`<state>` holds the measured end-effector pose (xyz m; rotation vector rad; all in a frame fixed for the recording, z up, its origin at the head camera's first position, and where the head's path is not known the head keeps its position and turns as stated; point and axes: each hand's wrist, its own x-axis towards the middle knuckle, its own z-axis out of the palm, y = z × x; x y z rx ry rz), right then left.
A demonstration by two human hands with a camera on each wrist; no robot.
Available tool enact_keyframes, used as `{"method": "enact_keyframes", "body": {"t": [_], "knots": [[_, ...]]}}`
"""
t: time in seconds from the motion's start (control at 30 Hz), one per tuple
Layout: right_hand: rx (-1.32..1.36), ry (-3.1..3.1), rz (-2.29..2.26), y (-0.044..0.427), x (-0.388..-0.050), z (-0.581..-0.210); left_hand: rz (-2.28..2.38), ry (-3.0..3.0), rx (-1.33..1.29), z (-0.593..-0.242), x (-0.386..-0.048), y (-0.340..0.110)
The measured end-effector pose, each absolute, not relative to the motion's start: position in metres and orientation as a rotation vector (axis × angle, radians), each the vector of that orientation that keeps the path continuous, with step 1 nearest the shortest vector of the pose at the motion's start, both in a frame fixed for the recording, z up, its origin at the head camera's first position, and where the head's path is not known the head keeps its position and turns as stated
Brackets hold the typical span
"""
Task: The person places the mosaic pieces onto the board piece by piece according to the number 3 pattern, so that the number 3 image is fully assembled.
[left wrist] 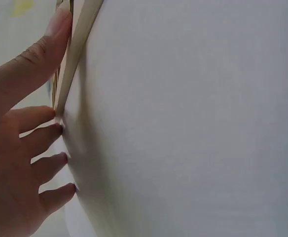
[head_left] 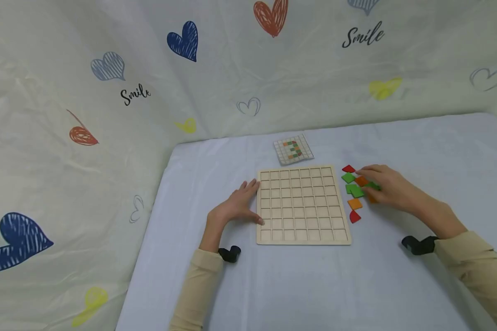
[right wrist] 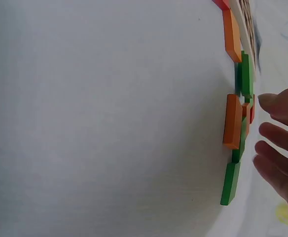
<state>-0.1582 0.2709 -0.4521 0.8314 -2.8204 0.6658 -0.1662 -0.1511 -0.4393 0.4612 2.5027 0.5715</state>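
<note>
A white cloth backdrop (head_left: 215, 96) printed with blue, red and yellow hearts and the black word "Smile" hangs behind and to the left of a tabletop (head_left: 306, 285) covered in smooth white cloth. On the tabletop lies a flat, square board of pale wood (head_left: 310, 202), its face divided by a grid into small square cells. A person's beige fabric sleeves (head_left: 476, 266) come in from the lower left and lower right. The bare left hand (head_left: 236, 204) rests at the board's left edge, thumb laid over the rim and the other fingers spread along the side; its grip is apart. The bare right hand (head_left: 385, 186) is over the tiles to the right of the board; its grip is apart too, with a gap between thumb and fingers, though whether a fingertip touches a tile cannot be told. Near the board's far edge lies a small whitish card (head_left: 294, 149) printed with a grid and a green, orange and red pattern. A black rounded object (head_left: 419, 245) sits beside each cuff. Smallest are the loose, flat tiles just right of the board: green square tiles (head_left: 357, 191), some overlapping, orange square tiles (head_left: 355, 204) among them, and red round-edged tiles (head_left: 355, 216) at the group's far and near ends
</note>
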Motion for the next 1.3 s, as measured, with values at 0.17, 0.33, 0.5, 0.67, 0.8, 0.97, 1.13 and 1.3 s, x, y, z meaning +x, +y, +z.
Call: {"method": "enact_keyframes", "body": {"t": [0.17,0.33,0.5,0.67,0.8,0.97,1.13,1.3], "knots": [[0.789,-2.936,0.658,0.271,-0.166,-0.452,0.569,2.49,0.44,-0.433,-0.166,-0.147],[0.729,-3.053,0.653,0.269,-0.172,-0.452,0.552,2.498,0.424,-0.431,-0.166,-0.145],[0.716,-3.098,0.627,0.265,-0.176,-0.454,0.56,2.503,0.387,-0.432,-0.163,-0.147],[0.726,-3.07,0.614,0.266,-0.178,-0.455,0.565,2.5,0.371,-0.433,-0.165,-0.145],[0.721,-3.045,0.633,0.269,-0.18,-0.456,0.583,2.496,0.372,-0.433,-0.17,-0.144],[0.747,-3.031,0.613,0.271,-0.183,-0.456,0.591,2.495,0.393,-0.434,-0.172,-0.145],[0.737,-3.034,0.61,0.272,-0.186,-0.456,0.636,2.486,0.402,-0.435,-0.174,-0.145],[0.717,-3.073,0.652,0.272,-0.184,-0.458,0.668,2.458,0.41,-0.44,-0.17,-0.146]]}}
